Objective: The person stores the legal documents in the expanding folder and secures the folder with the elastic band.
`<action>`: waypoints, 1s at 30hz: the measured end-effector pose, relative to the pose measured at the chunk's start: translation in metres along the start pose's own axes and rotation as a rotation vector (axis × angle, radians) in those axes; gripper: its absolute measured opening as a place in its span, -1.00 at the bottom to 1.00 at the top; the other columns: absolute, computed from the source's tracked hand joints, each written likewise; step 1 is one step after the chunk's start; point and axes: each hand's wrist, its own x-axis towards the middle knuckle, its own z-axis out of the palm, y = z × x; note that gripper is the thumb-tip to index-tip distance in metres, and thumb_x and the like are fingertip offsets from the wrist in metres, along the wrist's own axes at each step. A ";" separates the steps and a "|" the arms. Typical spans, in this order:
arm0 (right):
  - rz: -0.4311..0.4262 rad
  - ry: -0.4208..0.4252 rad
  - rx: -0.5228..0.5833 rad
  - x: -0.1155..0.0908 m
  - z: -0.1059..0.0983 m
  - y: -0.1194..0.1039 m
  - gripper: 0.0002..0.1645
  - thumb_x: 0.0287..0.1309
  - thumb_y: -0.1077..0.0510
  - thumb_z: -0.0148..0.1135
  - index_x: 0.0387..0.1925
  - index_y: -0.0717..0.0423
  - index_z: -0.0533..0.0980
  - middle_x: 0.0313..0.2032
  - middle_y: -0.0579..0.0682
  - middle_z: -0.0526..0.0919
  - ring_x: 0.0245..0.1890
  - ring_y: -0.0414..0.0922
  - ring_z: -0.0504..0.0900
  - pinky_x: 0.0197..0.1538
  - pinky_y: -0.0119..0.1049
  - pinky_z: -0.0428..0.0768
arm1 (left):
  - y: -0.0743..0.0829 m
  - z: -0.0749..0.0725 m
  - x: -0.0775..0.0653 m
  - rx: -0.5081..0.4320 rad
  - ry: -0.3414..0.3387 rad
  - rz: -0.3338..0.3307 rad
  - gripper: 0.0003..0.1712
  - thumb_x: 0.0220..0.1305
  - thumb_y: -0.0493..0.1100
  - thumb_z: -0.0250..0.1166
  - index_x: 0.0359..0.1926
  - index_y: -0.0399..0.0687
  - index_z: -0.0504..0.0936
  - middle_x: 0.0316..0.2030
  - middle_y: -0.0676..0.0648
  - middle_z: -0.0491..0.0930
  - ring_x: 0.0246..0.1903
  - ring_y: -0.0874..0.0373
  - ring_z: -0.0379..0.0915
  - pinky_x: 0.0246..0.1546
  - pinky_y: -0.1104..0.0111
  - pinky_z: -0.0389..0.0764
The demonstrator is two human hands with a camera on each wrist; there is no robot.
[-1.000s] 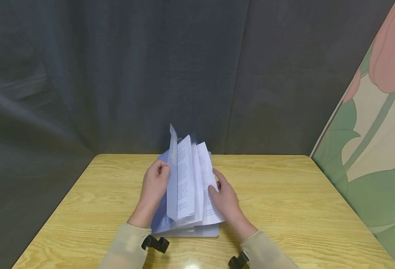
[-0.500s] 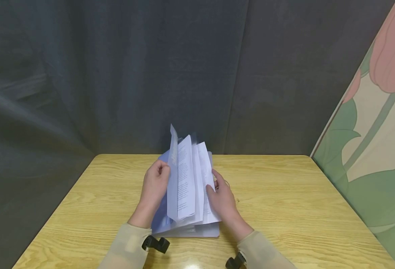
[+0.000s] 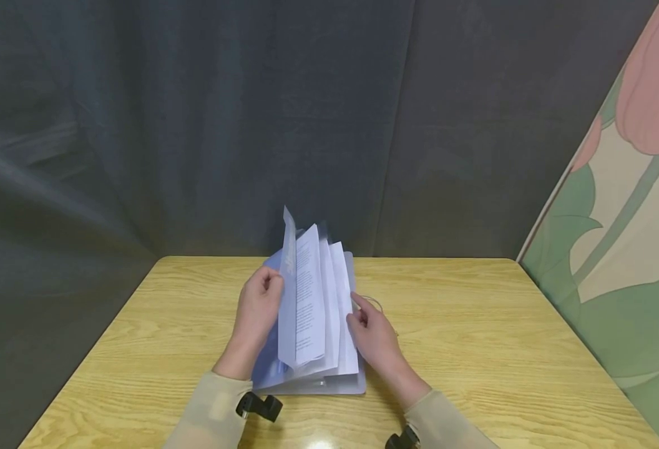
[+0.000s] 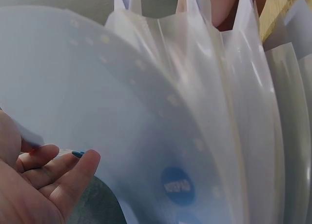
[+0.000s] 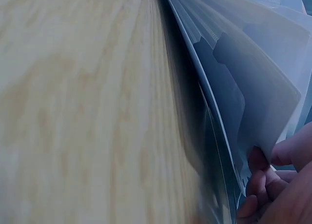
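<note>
A translucent blue expanding file folder stands fanned out at the middle of the table. My left hand pinches the edge of its raised front cover, which bears a round blue sticker. Behind the cover, a printed sheet rises from one pocket. Farther right, my right hand pinches the right edge of a paper sheet that sits between the dividers. The right wrist view shows thumb and fingertips meeting at a divider corner; the rest of that sheet is hidden there.
A thin elastic cord loops out past the folder's right side. The wooden table runs back to a dark curtain. A panel painted with flowers borders the right side.
The right-hand sheet has slid left and slightly lower into the folder, baring more of the back cover. My right fingers have shifted down its edge. My left hand stays in place.
</note>
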 end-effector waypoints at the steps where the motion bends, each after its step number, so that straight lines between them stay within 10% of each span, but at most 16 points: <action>1: -0.004 -0.006 -0.002 -0.001 -0.001 0.000 -0.40 0.57 0.18 0.21 0.55 0.13 0.49 -0.30 -0.05 0.60 -0.35 -0.14 0.50 -0.28 -0.25 0.49 | 0.000 0.000 0.000 -0.001 0.000 -0.001 -0.79 0.49 -0.24 0.06 -0.19 -0.21 0.63 -0.42 -0.09 0.41 -0.40 0.05 0.35 -0.46 0.33 0.32; 30: -0.017 -0.119 -0.027 -0.001 -0.001 0.000 -0.48 0.65 0.15 0.13 0.50 0.12 0.55 0.01 0.08 0.73 -0.01 0.00 0.65 0.16 0.10 0.65 | 0.001 -0.001 -0.001 0.003 -0.008 0.001 -0.79 0.48 -0.25 0.06 -0.22 -0.19 0.61 -0.49 -0.04 0.36 -0.47 0.07 0.30 -0.49 0.34 0.30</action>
